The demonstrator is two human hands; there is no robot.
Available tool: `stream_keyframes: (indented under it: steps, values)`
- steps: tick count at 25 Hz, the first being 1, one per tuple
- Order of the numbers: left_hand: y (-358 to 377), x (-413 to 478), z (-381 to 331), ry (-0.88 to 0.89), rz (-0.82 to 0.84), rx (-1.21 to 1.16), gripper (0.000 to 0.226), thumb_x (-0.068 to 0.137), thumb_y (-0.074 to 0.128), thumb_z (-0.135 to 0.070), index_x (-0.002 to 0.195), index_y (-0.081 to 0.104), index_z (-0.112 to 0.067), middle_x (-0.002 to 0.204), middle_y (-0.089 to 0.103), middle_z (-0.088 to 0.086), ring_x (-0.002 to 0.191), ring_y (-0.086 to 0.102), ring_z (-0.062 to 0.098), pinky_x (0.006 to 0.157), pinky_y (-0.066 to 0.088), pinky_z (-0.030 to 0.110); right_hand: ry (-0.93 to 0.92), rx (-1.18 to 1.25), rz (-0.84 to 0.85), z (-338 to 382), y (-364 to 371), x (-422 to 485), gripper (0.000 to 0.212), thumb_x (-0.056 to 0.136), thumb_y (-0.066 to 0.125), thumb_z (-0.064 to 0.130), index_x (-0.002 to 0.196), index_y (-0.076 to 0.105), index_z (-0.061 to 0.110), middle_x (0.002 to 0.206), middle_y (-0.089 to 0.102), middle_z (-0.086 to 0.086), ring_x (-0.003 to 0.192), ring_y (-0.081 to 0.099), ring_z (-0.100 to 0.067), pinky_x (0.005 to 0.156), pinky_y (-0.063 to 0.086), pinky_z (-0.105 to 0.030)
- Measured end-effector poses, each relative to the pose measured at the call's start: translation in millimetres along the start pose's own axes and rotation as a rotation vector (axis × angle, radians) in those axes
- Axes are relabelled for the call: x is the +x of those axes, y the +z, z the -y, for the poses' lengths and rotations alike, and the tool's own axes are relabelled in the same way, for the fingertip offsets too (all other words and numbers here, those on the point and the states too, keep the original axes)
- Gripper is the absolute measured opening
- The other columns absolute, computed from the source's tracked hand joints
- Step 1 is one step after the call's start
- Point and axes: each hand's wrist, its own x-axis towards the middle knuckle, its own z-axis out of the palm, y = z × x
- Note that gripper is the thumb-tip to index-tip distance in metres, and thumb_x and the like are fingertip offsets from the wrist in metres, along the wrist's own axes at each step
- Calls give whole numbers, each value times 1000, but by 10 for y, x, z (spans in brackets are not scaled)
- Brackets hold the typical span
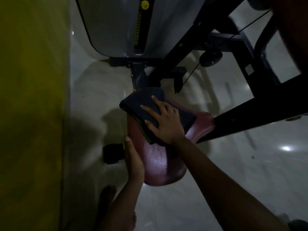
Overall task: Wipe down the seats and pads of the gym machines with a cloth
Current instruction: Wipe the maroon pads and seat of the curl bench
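Observation:
A dark red padded seat (pixel 158 160) of a gym machine sits low in the middle of the view. A folded dark cloth (pixel 141 102) lies on its far half. My right hand (pixel 165 120) presses flat on the cloth with fingers spread. My left hand (pixel 133 159) cups the seat's left edge, thumb on the rim. Both forearms reach in from the bottom.
The machine's black steel frame (pixel 260 104) runs off right of the seat. A grey weight-stack shroud (pixel 116 25) with a yellow pin (pixel 144 4) stands behind. A yellow wall (pixel 31 97) fills the left. Glossy pale floor tiles (pixel 250 164) surround the seat; a bare foot (pixel 106 195) stands below left.

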Motion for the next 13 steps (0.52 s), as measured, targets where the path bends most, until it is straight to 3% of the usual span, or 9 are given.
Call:
stream_keyframes:
  steps: [3, 5, 7, 10, 13]
  values:
    - [125, 47, -183, 41, -44, 51, 54, 98, 31, -44, 134, 48, -7, 123, 58, 8, 106, 60, 18, 98, 46, 36, -115, -12, 1, 210, 69, -138, 58, 81, 32, 65, 136, 37, 46, 154, 24, -3, 126, 35, -34, 90, 32, -44]
    - [178, 117, -183, 95, -81, 168, 58, 95, 32, -50, 134, 48, -9, 127, 57, 9, 112, 57, 21, 101, 44, 39, -143, -4, 4, 189, 94, 2, 55, 82, 32, 61, 133, 44, 44, 152, 30, -2, 123, 39, -33, 86, 34, -43]
    - [182, 198, -145, 147, -97, 324, 72, 86, 32, -65, 137, 46, -16, 137, 50, 8, 126, 48, 23, 109, 35, 44, -37, 23, 3, 57, 68, 256, 55, 81, 30, 57, 133, 45, 43, 151, 33, -2, 122, 41, -32, 86, 34, -43]
    - [166, 275, -114, 192, -93, 436, 94, 65, 24, -80, 138, 43, -25, 140, 49, 6, 129, 46, 25, 110, 33, 47, 121, 6, 19, -188, 24, 388, 60, 81, 24, 58, 138, 37, 43, 153, 28, -2, 125, 39, -32, 91, 33, -43]
    - [192, 228, -145, 277, -74, 566, 68, 89, 25, -64, 140, 39, -21, 142, 47, 9, 130, 44, 29, 110, 31, 47, 239, -69, -9, -457, -35, 98, 63, 81, 19, 60, 139, 35, 42, 152, 30, -4, 125, 40, -32, 94, 33, -44]
